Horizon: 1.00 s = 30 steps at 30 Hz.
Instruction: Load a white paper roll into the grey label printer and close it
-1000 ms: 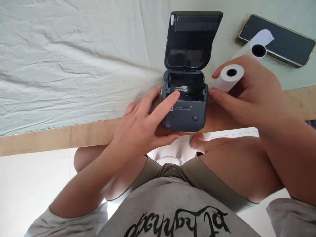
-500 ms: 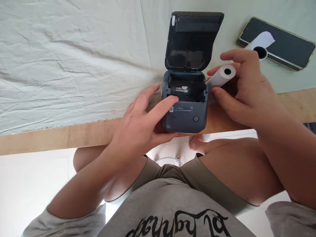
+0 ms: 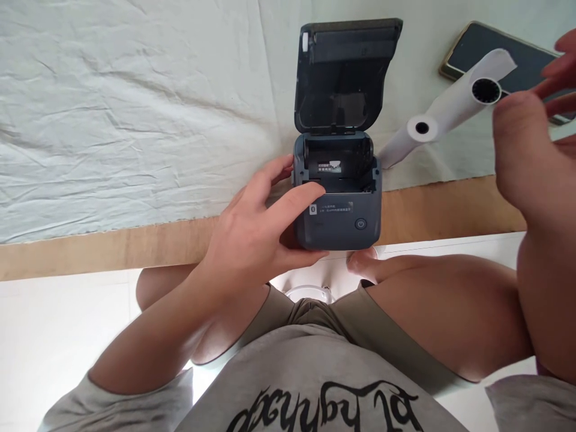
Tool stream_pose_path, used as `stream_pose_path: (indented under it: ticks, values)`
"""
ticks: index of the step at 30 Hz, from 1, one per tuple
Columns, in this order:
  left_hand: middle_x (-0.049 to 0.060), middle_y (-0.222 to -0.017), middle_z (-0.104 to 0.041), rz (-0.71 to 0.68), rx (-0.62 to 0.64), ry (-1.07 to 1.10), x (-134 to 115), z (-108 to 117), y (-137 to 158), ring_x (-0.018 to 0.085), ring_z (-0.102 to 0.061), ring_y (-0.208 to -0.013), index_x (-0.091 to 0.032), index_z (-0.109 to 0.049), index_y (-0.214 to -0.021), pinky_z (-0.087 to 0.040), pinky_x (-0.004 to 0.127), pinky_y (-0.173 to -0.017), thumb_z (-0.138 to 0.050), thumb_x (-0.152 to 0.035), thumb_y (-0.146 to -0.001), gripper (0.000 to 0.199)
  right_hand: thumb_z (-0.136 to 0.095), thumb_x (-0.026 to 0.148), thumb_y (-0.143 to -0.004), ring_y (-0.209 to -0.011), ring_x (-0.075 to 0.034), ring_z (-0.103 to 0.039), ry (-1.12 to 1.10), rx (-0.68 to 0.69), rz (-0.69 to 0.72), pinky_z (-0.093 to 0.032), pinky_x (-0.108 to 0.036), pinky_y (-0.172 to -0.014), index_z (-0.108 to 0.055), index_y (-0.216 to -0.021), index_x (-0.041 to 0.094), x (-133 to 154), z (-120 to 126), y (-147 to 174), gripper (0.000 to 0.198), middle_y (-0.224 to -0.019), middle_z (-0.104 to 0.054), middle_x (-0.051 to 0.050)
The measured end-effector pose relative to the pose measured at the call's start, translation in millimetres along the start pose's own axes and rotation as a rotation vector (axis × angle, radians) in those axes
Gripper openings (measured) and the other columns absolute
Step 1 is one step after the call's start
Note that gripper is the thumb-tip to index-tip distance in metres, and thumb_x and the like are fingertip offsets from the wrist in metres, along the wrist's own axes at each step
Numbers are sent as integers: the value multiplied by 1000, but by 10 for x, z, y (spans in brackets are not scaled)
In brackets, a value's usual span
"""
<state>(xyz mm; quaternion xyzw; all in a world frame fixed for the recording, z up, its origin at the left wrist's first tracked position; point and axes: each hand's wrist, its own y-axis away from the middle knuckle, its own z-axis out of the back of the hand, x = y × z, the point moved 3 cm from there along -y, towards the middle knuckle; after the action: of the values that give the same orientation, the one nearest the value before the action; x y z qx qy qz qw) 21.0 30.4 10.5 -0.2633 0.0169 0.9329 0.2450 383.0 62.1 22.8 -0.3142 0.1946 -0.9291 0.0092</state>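
Observation:
A dark blue-grey label printer (image 3: 333,231) stands at the table's front edge with its lid (image 3: 344,75) swung up and its paper bay exposed. My left hand (image 3: 252,225) grips the printer's left side, thumb along the bay's front rim. Just right of the printer lies a slim white paper roll (image 3: 402,141), apart from both hands. Beyond it is a larger white paper roll (image 3: 459,99) with a dark toothed core and a loose paper end. My right hand (image 3: 535,150) is beside this larger roll, fingers apart and nothing held; whether the thumb touches the roll I cannot tell.
A phone (image 3: 479,45) lies behind the larger roll, partly hidden by it and by my right hand. Pale wrinkled cloth (image 3: 157,114) covers the table up to a bare wooden front edge (image 3: 112,251). My legs are below that edge.
My right hand has let go of the slim paper roll and moved right, toward the larger roll. My left hand stays on the printer.

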Motion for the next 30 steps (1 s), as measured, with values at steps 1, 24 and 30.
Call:
stream_pose_path:
  ticks: [1, 24, 30]
  values:
    - [4, -184, -56, -7, -2, -4, 16, -8, 11, 42, -67, -162, -42, -71, -154, -68, 60, -128, -94, -50, -95, 64, -75, 73, -101, -139, -35, -73, 49, 1, 15, -54, -57, -98, -68, -158, 40, -73, -19, -46, 66, -161, -68, -1]
    - [14, -177, -54, -183, -124, 144, 79, -138, 47, 45, -72, -153, -40, -63, -156, -75, 61, -114, -93, -35, -96, 66, -74, 44, -105, -102, -11, -70, 123, 300, -46, -62, -42, -95, -65, -155, 37, 93, -297, -134, 51, -146, -73, -6]
    - [12, -177, -55, -202, -121, 168, 95, -135, 41, 46, -72, -154, -40, -65, -157, -73, 60, -117, -94, -36, -95, 69, -78, 49, -105, -124, -17, -73, 227, 211, -43, -63, -44, -106, -70, -156, 37, 101, -268, -175, 52, -147, -73, -5]
